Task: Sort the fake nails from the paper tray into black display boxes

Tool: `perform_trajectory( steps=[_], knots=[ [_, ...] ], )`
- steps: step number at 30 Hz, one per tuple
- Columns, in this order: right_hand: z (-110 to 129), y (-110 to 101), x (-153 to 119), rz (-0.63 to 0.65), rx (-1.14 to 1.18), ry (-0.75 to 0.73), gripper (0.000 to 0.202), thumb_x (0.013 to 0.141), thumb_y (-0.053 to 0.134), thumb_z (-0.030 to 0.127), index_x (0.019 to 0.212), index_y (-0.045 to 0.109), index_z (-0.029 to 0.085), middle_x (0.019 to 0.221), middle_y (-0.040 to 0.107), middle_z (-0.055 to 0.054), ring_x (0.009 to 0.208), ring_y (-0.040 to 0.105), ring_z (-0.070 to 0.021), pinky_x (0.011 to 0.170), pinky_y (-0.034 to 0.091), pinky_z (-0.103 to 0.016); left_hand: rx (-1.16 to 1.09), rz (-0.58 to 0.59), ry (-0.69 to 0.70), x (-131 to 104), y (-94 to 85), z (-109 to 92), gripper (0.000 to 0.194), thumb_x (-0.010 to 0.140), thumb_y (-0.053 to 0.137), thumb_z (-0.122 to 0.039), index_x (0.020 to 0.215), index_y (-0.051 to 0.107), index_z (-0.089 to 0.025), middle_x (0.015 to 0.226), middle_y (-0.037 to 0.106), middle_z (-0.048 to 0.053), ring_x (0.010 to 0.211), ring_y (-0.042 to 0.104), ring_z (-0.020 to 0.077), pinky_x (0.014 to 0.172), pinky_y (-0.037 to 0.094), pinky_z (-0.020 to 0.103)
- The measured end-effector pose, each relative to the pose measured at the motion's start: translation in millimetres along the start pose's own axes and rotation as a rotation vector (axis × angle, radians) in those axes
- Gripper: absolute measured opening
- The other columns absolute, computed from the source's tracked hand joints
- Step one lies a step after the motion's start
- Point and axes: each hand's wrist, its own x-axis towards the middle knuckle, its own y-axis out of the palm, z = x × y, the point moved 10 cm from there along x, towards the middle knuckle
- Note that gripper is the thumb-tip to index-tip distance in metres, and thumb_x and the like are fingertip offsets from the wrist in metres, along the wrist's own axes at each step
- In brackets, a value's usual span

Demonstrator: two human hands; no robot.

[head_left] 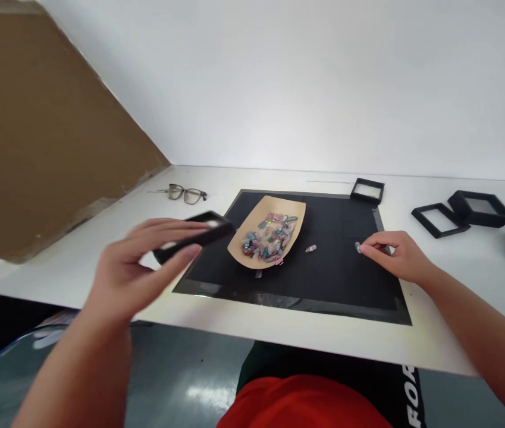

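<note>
My left hand (136,261) grips a black frame-like box (210,233) by its sides, raised over the left edge of a black mat (336,285). At the mat's right side, the fingertips of my right hand (390,252) pinch a small pale, shiny piece (358,246). Between the hands, a tan paper tray (252,223) on the mat holds many small colourful pieces (270,238), pink, teal and clear. One loose pinkish piece (310,248) lies right of the tray. Another small clear piece (258,274) is by the tray's near edge.
Eyeglasses (187,194) rest at the back left of the white table (220,306). A black frame (367,191) sits at the mat's back right corner. Further right are more black frames (440,220). A white wall (306,89) rises behind, with a brown board (47,131) at left.
</note>
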Motion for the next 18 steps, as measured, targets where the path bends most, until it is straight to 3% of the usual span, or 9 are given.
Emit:
perform_trajectory(
  steps=[1,3,6,10,15,18],
  knots=[
    [-1.4,0.5,0.1,0.003,-0.01,0.004,0.036,0.11,0.074,0.048,0.135,0.075,0.023,0.138,0.076,-0.009,0.113,0.076,-0.0241,0.096,0.068,-0.046,0.16,-0.077,-0.191,-1.0,-13.0,38.3,0.033,0.089,0.074,-0.057,0.101,0.088,-0.029,0.113,0.09,0.001,0.119,0.081,0.0263,0.107,0.066,0.038],
    [-4.7,0.5,0.3,-0.006,-0.031,0.015,0.037,0.109,0.074,0.048,0.137,0.074,0.023,0.14,0.076,-0.01,0.115,0.076,-0.0249,0.097,0.068,-0.047,0.289,-0.144,-0.365,-2.7,-27.8,90.3,0.053,0.087,0.067,-0.06,0.115,0.086,-0.019,0.121,0.088,0.009,0.121,0.079,0.0326,0.104,0.065,0.044],
    [-12.4,-2.1,0.7,-0.058,-0.071,0.043,0.041,0.109,0.075,0.048,0.14,0.072,0.023,0.143,0.075,-0.011,0.118,0.076,-0.0262,0.099,0.068,-0.049,0.425,-0.08,-0.488,-0.2,-30.4,142.3,0.048,0.087,0.063,-0.055,0.112,0.085,-0.021,0.117,0.088,0.005,0.116,0.077,0.0321,0.108,0.061,0.044],
    [-35.9,-20.6,-2.0,-0.203,-0.155,0.13,0.044,0.108,0.076,0.049,0.142,0.072,0.022,0.144,0.074,-0.01,0.12,0.076,-0.0283,0.1,0.067,-0.051,0.521,0.114,-0.506,10.0,-12.3,178.2,0.039,0.087,0.065,-0.055,0.105,0.085,-0.026,0.118,0.088,0.0,0.122,0.074,0.0339,0.112,0.058,0.044],
    [-83.9,-81.8,-26.1,-0.503,-0.342,0.317,0.042,0.108,0.075,0.049,0.142,0.072,0.024,0.148,0.073,-0.011,0.124,0.074,-0.0288,0.104,0.066,-0.052,0.601,0.234,-0.493,32.0,12.9,202.8,0.048,0.095,0.057,-0.049,0.128,0.082,-0.026,0.13,0.085,0.004,0.143,0.067,0.0354,0.129,0.047,0.053],
    [-111.5,-111.1,-47.9,-0.626,-0.444,0.443,0.042,0.109,0.075,0.048,0.144,0.071,0.025,0.15,0.072,-0.012,0.124,0.074,-0.0277,0.104,0.066,-0.052,0.637,0.254,-0.517,43.5,19.1,217.0,0.053,0.1,0.051,-0.043,0.143,0.075,-0.025,0.139,0.082,0.007,0.149,0.063,0.0342,0.13,0.046,0.056]
  ],
)
